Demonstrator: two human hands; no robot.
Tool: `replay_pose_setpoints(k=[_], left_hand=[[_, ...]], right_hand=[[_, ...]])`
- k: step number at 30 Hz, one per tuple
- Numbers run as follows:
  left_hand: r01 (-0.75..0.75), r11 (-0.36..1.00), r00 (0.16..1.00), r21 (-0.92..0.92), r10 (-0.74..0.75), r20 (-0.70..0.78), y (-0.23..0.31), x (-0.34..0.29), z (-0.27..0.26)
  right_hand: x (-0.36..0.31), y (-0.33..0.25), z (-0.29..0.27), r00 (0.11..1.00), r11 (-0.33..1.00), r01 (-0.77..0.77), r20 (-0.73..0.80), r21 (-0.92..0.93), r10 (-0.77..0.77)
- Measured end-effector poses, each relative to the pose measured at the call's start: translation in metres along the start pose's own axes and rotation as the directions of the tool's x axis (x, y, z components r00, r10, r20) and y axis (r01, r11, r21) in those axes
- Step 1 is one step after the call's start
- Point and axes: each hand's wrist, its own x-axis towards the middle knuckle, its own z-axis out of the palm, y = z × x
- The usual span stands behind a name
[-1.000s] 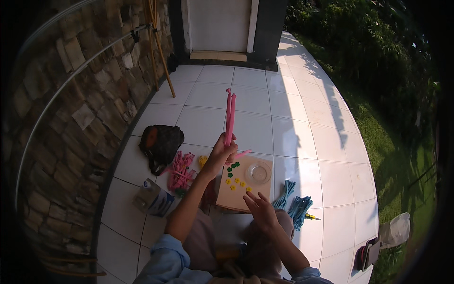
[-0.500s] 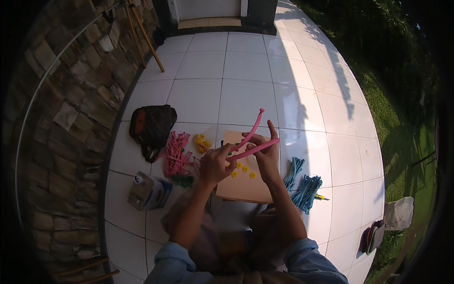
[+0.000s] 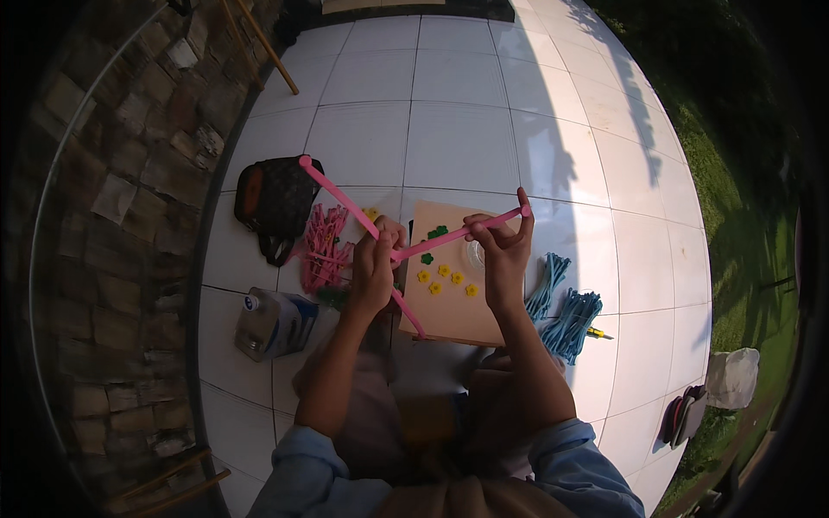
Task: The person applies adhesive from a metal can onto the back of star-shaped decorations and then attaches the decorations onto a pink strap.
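In front of me, my left hand [image 3: 376,263] is closed around the point where pink bendy strips [image 3: 341,197] meet. One arm of them reaches up and left to a knobbed end, and another hangs toward my knees. My right hand [image 3: 504,250] pinches the arm that runs to the right, close to its tip, with the forefinger raised. Whether these are separate strips or one folded piece is hidden by the left fingers. Beneath lies a tan board [image 3: 449,319] carrying yellow flower pieces [image 3: 444,270], green pieces [image 3: 438,232] and a clear round container [image 3: 475,253].
Left of the board lie a pink strip pile [image 3: 324,246], a dark bag [image 3: 281,203] and a clear jug [image 3: 275,324]. To the right are blue strip bundles [image 3: 570,324] and a yellow cutter [image 3: 598,333]. A stone wall [image 3: 121,250] borders the white tiles.
My hands have moved apart, the left one leftward. The pink strips, close together before, are now spread into three arms. The view has tilted down slightly.
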Motion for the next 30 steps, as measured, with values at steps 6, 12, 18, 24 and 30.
replay_pose_setpoints(k=[6,12,18,24,30], left_hand=[[0.148,0.987,0.982,-0.061,-0.140,0.128,-0.003,-0.005,-0.003],[0.224,0.904,0.954,-0.364,-0.280,-0.107,-0.014,-0.002,-0.027],[0.277,0.913,0.889,-0.300,-0.362,-0.281,-0.017,0.003,-0.030],[0.161,0.969,0.920,-0.190,-0.217,-0.328,-0.028,0.005,-0.022],[0.147,0.978,0.944,-0.147,-0.183,-0.273,-0.035,0.007,-0.021]], right_hand=[[0.001,0.010,-0.009,0.997,0.996,-0.079,-0.004,-0.040,0.079],[0.005,0.052,-0.027,0.961,0.848,0.045,0.256,-0.528,0.109],[-0.035,0.114,-0.051,0.797,0.573,0.298,0.529,-0.763,0.289],[-0.042,0.126,-0.053,0.793,0.527,0.394,0.568,-0.753,0.219],[-0.040,0.126,-0.051,0.811,0.548,0.336,0.531,-0.766,0.246]])
